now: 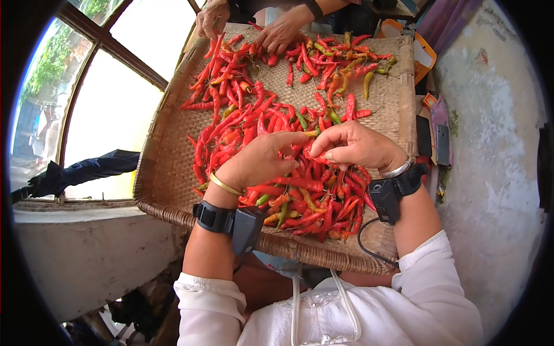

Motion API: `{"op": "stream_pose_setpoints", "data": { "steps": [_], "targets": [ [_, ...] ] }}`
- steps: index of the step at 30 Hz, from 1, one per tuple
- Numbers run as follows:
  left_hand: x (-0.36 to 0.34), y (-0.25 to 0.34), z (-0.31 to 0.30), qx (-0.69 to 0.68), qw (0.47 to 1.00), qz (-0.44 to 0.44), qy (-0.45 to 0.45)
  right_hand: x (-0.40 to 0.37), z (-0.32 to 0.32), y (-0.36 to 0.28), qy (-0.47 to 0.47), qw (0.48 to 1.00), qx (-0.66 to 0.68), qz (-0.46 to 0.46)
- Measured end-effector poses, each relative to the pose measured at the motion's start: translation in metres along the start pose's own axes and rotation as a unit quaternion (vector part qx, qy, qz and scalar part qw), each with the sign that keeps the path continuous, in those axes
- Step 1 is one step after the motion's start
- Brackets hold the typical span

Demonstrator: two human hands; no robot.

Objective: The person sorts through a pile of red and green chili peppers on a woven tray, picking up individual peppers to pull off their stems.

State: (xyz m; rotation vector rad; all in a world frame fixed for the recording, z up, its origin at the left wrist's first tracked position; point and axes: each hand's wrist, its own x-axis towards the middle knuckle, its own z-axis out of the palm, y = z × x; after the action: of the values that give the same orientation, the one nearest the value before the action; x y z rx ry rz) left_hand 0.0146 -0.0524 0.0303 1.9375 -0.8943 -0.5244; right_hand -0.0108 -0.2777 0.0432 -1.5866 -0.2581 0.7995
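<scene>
A heap of mostly red chili peppers (323, 193), with some green and yellow ones, lies on a woven basket tray (164, 138). Above the near part of the heap, my right hand (362, 145) pinches a red chili pepper (315, 154) between thumb and fingers. My left hand (262, 158) is just to the left, its fingers curled and its thumb below them. Whatever the left fingers hold blends with the red peppers behind. A yellowish pepper tip (311, 133) shows beside the left index fingertip.
Across the tray, another person's hands (280, 32) touch peppers at the far edge. A window (115, 86) and a dark folded umbrella (95, 170) are on the left. A phone (442, 144) and an orange box (424, 55) lie beyond the right rim, near a wall (490, 173).
</scene>
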Motion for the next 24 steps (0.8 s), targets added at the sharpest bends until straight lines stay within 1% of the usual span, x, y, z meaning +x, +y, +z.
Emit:
{"op": "stream_pose_setpoints", "data": {
  "steps": [1, 2, 4, 5, 6, 8, 9, 10, 12, 13, 14, 15, 16, 17, 18, 19, 20, 21, 22, 23, 24],
  "targets": [
    [0.0, 0.003, 0.0, -0.167, 0.981, -0.089, -0.034, 0.001, 0.0, 0.0, -0.02, 0.999, 0.046, 0.001],
    [-0.001, 0.003, 0.0, -0.166, 0.982, -0.087, -0.032, 0.002, 0.001, 0.0, -0.02, 0.999, 0.044, 0.0],
    [0.001, 0.004, 0.002, -0.118, 0.991, -0.013, -0.054, 0.002, 0.004, 0.0, -0.025, 0.994, 0.103, -0.016],
    [0.001, 0.01, 0.006, -0.152, 0.987, -0.042, -0.027, 0.003, 0.002, 0.004, -0.026, 0.992, 0.122, -0.014],
    [0.002, 0.008, 0.006, -0.151, 0.987, -0.04, -0.026, 0.005, 0.002, 0.008, -0.025, 0.992, 0.12, -0.015],
    [0.005, 0.003, 0.006, -0.153, 0.982, -0.112, -0.012, 0.009, 0.002, 0.013, 0.006, 0.974, 0.219, -0.053],
    [0.005, 0.01, 0.004, -0.159, 0.981, -0.112, 0.007, 0.009, 0.001, 0.011, 0.026, 0.969, 0.241, -0.045],
    [0.005, 0.01, 0.003, -0.159, 0.981, -0.112, 0.007, 0.01, 0.0, 0.012, 0.026, 0.969, 0.241, -0.045],
    [0.006, 0.01, -0.003, -0.126, 0.975, -0.184, -0.015, 0.012, -0.004, 0.013, 0.081, 0.947, 0.307, -0.053],
    [0.005, 0.007, -0.004, -0.126, 0.975, -0.183, -0.015, 0.011, -0.006, 0.013, 0.13, 0.95, 0.276, -0.064],
    [0.0, 0.003, -0.002, -0.111, 0.973, -0.205, -0.005, 0.01, -0.002, 0.016, 0.13, 0.949, 0.281, -0.058],
    [0.0, 0.001, -0.002, -0.091, 0.971, -0.221, 0.006, 0.013, -0.002, 0.017, 0.183, 0.948, 0.252, -0.067],
    [0.004, 0.009, -0.007, -0.101, 0.957, -0.273, 0.009, 0.014, -0.004, 0.021, 0.236, 0.943, 0.223, -0.076],
    [0.004, 0.004, -0.007, -0.116, 0.958, -0.263, 0.025, 0.015, -0.007, 0.025, 0.218, 0.953, 0.202, -0.064],
    [0.004, 0.002, -0.008, -0.131, 0.958, -0.253, 0.041, 0.017, -0.005, 0.026, 0.219, 0.953, 0.202, -0.063],
    [0.004, 0.003, -0.011, -0.131, 0.958, -0.253, 0.041, 0.021, -0.002, 0.026, 0.226, 0.969, 0.092, -0.04],
    [0.005, 0.004, -0.015, -0.14, 0.956, -0.253, 0.046, 0.023, -0.001, 0.027, 0.229, 0.973, -0.02, -0.016],
    [0.007, 0.006, -0.018, -0.15, 0.954, -0.255, 0.051, 0.027, 0.0, 0.036, 0.247, 0.948, -0.198, -0.038],
    [0.008, 0.0, -0.016, -0.151, 0.953, -0.258, 0.05, 0.028, 0.002, 0.044, 0.245, 0.949, -0.196, -0.036],
    [0.015, -0.009, -0.017, -0.236, 0.939, -0.201, 0.148, 0.031, 0.001, 0.048, 0.261, 0.902, -0.34, -0.049],
    [0.018, -0.01, -0.014, -0.319, 0.905, -0.145, 0.242, 0.031, 0.004, 0.051, 0.267, 0.838, -0.474, -0.056]
  ]
}}
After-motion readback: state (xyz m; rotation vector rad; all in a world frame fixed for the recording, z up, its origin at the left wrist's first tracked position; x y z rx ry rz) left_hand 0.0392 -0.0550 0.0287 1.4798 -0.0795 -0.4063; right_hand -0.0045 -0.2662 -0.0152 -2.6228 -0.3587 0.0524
